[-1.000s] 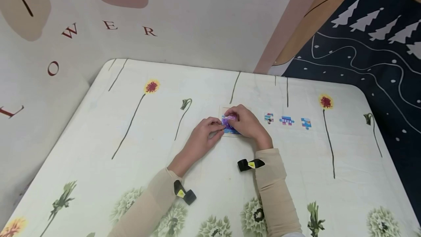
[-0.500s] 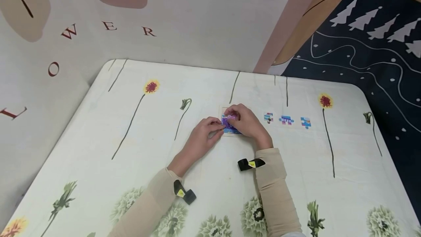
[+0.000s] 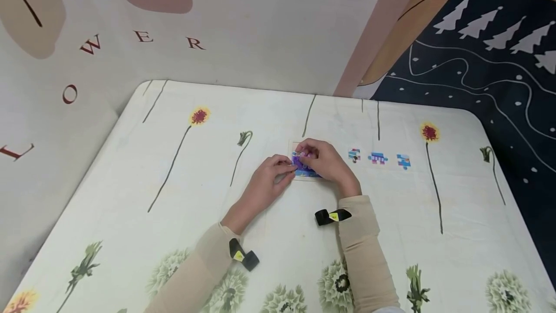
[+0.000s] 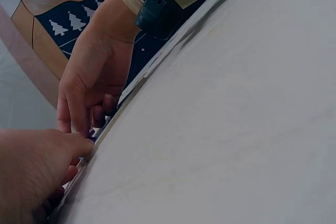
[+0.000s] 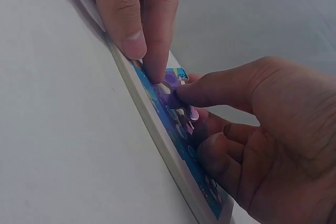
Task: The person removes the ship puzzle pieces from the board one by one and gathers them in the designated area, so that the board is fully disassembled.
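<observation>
1. Nearest are beige sleeves (image 3: 358, 245) with black wrist cameras (image 3: 249, 260), above a flower-print tablecloth (image 3: 278, 238).
2. The left hand (image 3: 262, 182) touches the left edge of the framed jigsaw puzzle (image 3: 307, 173) with thumb and forefinger — whether they pinch anything, I cannot tell.
3. The right hand (image 3: 326, 161) covers the puzzle's right part, thumb and curled fingers gripping a purple jigsaw piece (image 5: 166, 97).
4. So the puzzle lies between the hands, on the cloth. The right wrist view shows the left thumb on its pale rim (image 5: 143, 111), a contact unclear from the head; the left wrist view catches the puzzle only edge-on.
5. Right of the right hand, three loose jigsaw pieces (image 3: 378, 158) lie in a row — seen only from the head.
6. Behind stands a wall hanging with white trees (image 3: 482, 22).
</observation>
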Tool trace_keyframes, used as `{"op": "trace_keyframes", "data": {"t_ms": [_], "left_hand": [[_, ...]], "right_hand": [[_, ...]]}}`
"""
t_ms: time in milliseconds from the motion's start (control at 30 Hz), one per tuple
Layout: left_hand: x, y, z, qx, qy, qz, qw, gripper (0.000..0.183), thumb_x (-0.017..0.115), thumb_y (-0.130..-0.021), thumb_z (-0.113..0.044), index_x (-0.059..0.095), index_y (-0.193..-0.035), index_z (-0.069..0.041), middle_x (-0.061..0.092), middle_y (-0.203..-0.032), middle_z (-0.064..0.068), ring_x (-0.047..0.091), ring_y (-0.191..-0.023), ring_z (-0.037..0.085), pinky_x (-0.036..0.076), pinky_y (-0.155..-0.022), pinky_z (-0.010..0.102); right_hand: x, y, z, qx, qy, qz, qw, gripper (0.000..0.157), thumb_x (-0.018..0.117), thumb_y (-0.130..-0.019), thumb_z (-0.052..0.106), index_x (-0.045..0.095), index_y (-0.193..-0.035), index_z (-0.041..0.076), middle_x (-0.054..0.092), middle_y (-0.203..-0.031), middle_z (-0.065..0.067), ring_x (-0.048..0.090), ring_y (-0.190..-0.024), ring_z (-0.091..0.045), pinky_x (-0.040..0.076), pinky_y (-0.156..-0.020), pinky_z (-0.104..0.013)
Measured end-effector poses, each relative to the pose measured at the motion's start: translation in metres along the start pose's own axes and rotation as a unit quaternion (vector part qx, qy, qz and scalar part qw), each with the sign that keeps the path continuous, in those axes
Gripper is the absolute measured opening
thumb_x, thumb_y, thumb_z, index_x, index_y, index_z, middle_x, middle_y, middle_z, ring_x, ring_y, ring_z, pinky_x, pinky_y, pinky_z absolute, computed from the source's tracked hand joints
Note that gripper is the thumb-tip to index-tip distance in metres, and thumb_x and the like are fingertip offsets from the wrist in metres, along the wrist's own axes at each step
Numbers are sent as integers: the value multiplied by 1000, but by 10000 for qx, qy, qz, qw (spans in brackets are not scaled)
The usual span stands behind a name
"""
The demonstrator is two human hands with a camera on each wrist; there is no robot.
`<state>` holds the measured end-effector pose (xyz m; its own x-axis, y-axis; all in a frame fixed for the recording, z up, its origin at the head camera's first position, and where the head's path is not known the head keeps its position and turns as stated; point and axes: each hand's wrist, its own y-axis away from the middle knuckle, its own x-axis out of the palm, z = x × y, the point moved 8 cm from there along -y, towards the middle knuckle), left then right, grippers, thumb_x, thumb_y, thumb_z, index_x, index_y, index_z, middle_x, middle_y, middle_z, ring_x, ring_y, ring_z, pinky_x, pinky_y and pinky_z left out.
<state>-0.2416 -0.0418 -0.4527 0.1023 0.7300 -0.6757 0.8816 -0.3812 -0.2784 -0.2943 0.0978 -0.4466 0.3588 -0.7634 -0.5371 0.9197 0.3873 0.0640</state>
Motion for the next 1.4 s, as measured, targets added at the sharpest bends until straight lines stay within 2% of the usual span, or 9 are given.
{"op": "trace_keyframes", "data": {"t_ms": [200,500,867,1067,1167,1400], "left_hand": [[0,1,0,7,-10,7,10000,18,73,-97,-10,80,-112,-3,67,-119,7,61,-107,25,51,-93,40],[2,2,0,-52,-46,48,10000,19,74,-97,-10,80,-113,-3,67,-119,7,61,-108,25,51,-94,40],[2,0,-1,-28,-8,49,10000,19,74,-97,-10,79,-114,-3,66,-121,7,61,-109,25,52,-93,40],[1,0,0,-23,-15,20,10000,19,74,-96,-10,79,-113,-3,66,-120,7,61,-107,25,52,-92,40],[1,0,1,-51,-30,20,10000,20,74,-96,-11,79,-114,-3,66,-119,7,61,-107,25,51,-92,40],[1,0,2,-66,-26,61,10000,20,73,-97,-11,79,-114,-2,66,-120,7,61,-108,25,51,-94,40]], "right_hand": [[-1,1,-3,39,-4,18,10000,18,65,-99,2,72,-116,6,69,-98,-10,58,-81,-22,48,-75,-34],[-3,3,-10,270,-253,-45,9993,16,69,-98,4,73,-113,3,69,-94,-10,57,-65,-18,50,-60,-28],[-3,3,-11,418,-420,45,9982,10,66,-100,4,72,-108,6,66,-93,-8,56,-73,-20,48,-65,-28],[-4,3,-15,483,-851,-17,9952,10,64,-102,4,69,-110,2,66,-91,-11,59,-67,-19,52,-64,-27],[-5,2,-18,518,-1080,-54,9928,11,65,-101,5,68,-111,0,67,-89,-13,61,-65,-19,54,-63,-27],[-5,2,-19,625,-1205,-162,9906,15,72,-98,8,69,-109,0,70,-90,-12,64,-66,-17,56,-64,-27]]}}
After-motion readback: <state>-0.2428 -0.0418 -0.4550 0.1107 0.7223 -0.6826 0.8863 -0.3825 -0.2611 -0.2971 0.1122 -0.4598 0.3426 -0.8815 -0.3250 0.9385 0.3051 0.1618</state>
